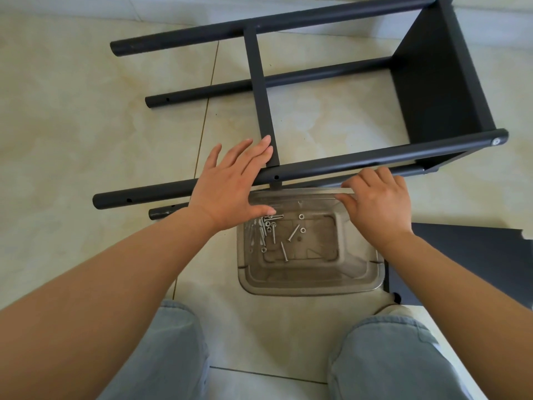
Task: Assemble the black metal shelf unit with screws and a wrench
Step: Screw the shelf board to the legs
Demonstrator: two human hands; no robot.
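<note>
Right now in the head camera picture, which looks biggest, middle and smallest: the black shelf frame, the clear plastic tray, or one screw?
1. Black shelf frame: it spans most of the picture.
2. Clear plastic tray: much smaller, though nearer the camera.
3. One screw: tiny, lying inside the tray.

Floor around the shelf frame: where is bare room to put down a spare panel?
Bare tile lies left of the shelf frame, beyond the open pole ends. A smaller bare patch sits inside the frame, between the crossbar and the end panel. It is crowded near the knees: the clear tray of screws, left hand, right hand.
</note>
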